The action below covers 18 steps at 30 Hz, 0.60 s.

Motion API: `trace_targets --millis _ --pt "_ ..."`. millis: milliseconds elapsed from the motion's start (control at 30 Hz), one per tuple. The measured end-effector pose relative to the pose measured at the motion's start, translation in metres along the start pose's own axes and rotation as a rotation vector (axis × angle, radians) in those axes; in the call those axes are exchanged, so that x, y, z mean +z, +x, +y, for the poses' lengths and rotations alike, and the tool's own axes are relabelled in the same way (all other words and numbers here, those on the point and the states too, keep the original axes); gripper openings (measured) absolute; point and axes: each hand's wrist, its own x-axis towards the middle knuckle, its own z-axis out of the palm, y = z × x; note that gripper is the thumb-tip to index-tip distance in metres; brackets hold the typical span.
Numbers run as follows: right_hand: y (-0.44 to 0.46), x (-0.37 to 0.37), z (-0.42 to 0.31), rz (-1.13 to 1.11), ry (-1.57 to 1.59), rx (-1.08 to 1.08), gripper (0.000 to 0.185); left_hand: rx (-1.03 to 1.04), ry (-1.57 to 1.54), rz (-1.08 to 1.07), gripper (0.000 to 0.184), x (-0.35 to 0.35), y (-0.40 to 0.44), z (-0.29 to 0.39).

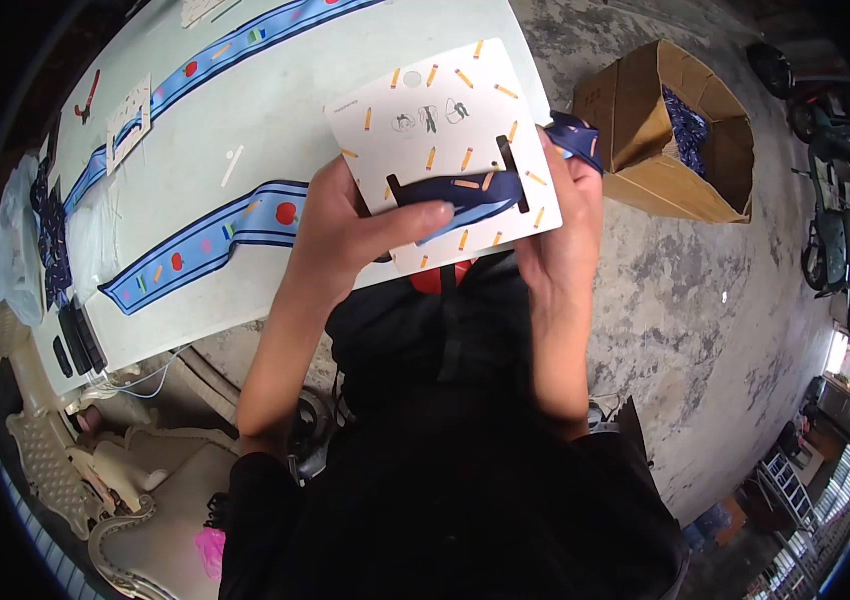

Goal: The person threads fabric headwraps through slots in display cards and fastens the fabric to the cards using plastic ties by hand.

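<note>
Left hand (pixel 337 215) clasps pencil-print card (pixel 435 110) near edge of desk (pixel 275 110), thumb pressing navy ribbon (pixel 490 187) between 2 slots (pixel 507 160). Right hand (pixel 565 215): fingers partly hidden behind card, grip unclear. Apparent step: threading ribbon. Next move calls for flat, untwisted pull.

A pale, round-cornered table (pixel 275 120) carries two long light-blue fabric strips with navy edges (pixel 207 238), a short white strip (pixel 233 165) and a slim red tool (pixel 90 96) — while an open brown cardboard box (pixel 633 140) stands on the mottled grey concrete floor (pixel 665 300).
</note>
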Motion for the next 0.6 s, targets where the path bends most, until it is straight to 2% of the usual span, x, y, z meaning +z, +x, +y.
trace_targets --millis 100,133,233,367,467,567,600 --pt "0.000 0.002 0.004 0.006 0.173 0.054 0.013 -0.018 -0.227 0.036 0.029 -0.003 0.007 -0.011" --pt "0.002 -0.006 0.002 -0.070 0.239 0.106 0.014 -0.008 -0.267 0.076 0.027 -0.004 0.007 -0.012" --pt "-0.001 -0.014 0.001 -0.071 0.194 0.068 0.016 -0.022 -0.266 0.141 0.025 -0.003 0.007 -0.010" --pt "-0.008 -0.006 -0.005 -0.066 0.349 0.116 0.021 0.017 -0.172 0.202 0.025 -0.003 0.004 -0.018" --pt "-0.011 -0.017 0.006 -0.016 0.287 0.261 0.019 -0.010 -0.024 0.128 0.026 -0.009 0.002 -0.020" --pt "-0.008 -0.024 0.006 0.000 0.045 0.235 0.015 0.023 0.104 0.076 0.028 -0.003 0.003 -0.015" --pt "-0.007 -0.023 0.006 0.021 0.066 0.216 0.012 -0.015 0.046 0.065 0.031 -0.005 0.004 -0.017"
